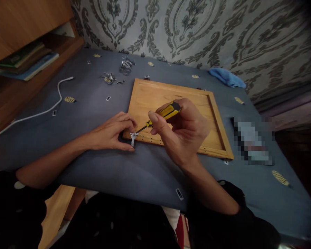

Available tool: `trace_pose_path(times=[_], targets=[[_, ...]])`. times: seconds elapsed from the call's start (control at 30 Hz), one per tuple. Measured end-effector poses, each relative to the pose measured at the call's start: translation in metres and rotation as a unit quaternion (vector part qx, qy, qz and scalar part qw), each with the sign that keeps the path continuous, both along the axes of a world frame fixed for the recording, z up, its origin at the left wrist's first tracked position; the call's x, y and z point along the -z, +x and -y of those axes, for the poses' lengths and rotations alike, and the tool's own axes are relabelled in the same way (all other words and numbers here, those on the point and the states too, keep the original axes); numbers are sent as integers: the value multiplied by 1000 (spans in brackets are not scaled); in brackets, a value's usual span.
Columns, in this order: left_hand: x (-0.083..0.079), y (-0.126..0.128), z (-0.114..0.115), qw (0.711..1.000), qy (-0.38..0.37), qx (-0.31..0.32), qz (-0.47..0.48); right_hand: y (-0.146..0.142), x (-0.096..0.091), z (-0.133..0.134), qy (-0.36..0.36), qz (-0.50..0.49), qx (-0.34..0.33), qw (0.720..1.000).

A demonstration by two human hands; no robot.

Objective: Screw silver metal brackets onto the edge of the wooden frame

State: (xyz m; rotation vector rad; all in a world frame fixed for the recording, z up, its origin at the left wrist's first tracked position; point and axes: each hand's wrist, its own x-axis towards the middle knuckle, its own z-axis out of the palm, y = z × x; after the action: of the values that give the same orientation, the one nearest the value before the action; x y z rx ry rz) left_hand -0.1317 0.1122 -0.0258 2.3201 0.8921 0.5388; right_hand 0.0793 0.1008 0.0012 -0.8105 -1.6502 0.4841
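Note:
A wooden panel with a raised frame lies flat on the grey cloth-covered table. My right hand is closed on a yellow-and-black screwdriver, whose tip meets a small metal bracket at the panel's near left corner. My left hand rests on the cloth beside that corner, fingers pinched around the bracket and holding it against the wood.
Loose metal hardware and small screws lie at the back of the table. A white cable runs along the left. A blue cloth sits at the back right. Books lie on a wooden shelf at left. Patterned wallpaper is behind.

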Motion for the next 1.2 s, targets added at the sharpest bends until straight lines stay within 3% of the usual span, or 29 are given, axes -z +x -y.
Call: trace_pose_path(times=[0.6,1.0,1.1,1.2], targets=[[2,0,0,1000,8,-3,-5,0,2,-1,-5,32,-20,999],[6,0,-2,1000,21,5,4,0,-6,2,70,81,-47,993],[5,0,-2,1000,20,6,8,0,-7,2,36,62,-57,996],[4,0,-1,1000,9,4,2,2,-10,0,-42,30,-96,994]])
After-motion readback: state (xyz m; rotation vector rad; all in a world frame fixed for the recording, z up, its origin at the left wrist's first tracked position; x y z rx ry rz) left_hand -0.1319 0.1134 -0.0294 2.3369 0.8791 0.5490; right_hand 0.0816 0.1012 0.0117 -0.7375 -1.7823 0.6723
